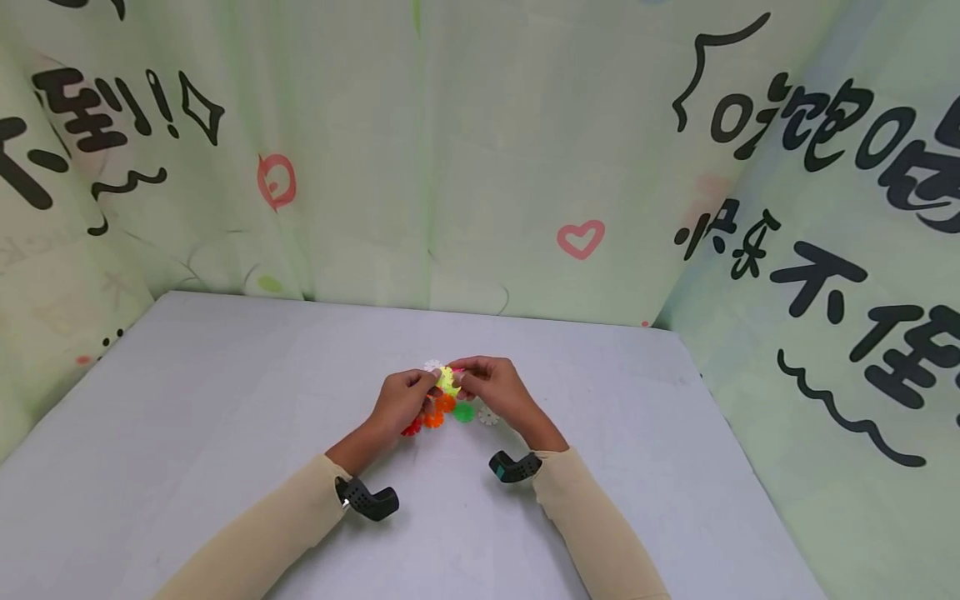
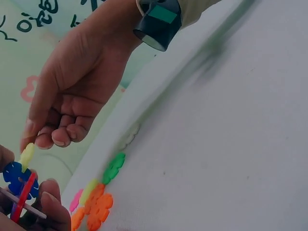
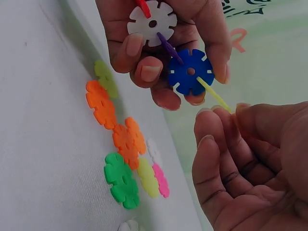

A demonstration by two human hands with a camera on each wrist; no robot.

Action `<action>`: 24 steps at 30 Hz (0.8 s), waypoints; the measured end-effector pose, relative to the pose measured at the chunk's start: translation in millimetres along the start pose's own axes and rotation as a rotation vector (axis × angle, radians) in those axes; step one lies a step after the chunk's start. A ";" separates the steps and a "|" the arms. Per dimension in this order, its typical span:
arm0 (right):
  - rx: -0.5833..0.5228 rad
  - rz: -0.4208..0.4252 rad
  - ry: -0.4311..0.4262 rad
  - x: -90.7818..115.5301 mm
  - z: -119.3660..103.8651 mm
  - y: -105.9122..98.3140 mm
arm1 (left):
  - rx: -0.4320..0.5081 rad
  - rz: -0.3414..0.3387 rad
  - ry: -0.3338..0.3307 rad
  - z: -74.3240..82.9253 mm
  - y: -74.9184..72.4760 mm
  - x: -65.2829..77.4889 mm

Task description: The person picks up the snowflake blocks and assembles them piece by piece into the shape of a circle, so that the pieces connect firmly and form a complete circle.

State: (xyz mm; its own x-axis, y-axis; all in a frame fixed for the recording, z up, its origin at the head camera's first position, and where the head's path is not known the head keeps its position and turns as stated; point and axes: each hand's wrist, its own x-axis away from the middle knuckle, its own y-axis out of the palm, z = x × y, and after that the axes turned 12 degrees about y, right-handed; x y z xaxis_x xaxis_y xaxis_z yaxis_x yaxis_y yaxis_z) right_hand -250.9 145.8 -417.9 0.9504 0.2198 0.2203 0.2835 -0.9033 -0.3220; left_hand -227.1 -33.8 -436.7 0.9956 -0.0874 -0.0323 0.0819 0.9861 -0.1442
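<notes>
Notched plastic snowflake discs are linked edge to edge in my left hand (image 1: 399, 402): a red disc (image 3: 142, 6), a white disc (image 3: 166, 19), a purple disc (image 3: 169, 48) and a blue disc (image 3: 185, 79). Its fingers curl round this chain, raised over the table. A yellow disc (image 3: 214, 94), seen edge-on in the right wrist view, meets the blue one at its rim. Thumb and fingertips of my right hand (image 1: 501, 390) pinch the yellow disc's far edge. The other fingers of that hand are bent.
Loose discs lie on the white table (image 1: 247, 400) below the hands: a green disc (image 3: 120, 182), several orange discs (image 3: 101, 105), yellow ones (image 3: 147, 177), a pink one (image 3: 161, 180) and white ones (image 1: 488, 416). Printed curtains (image 1: 487, 150) hang behind the table and along its sides.
</notes>
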 end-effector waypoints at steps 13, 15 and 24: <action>0.290 0.092 0.098 -1.7 7.2 -3.5 | 0.029 0.094 -0.055 4.1 -5.1 -0.5; 0.302 0.115 0.106 -2.8 7.0 -3.0 | 0.041 0.101 -0.048 4.5 -5.2 -0.6; 0.337 0.146 0.142 -9.6 10.6 -2.8 | 0.150 0.128 -0.043 3.3 -7.6 -2.1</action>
State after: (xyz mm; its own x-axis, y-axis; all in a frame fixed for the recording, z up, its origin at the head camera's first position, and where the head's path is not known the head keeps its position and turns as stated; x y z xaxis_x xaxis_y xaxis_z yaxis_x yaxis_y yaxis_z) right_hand -259.4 150.1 -428.9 0.9633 0.0230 0.2674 0.1949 -0.7448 -0.6382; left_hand -229.7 -40.7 -432.3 0.9991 0.0428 0.0019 -0.0428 0.9991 0.0072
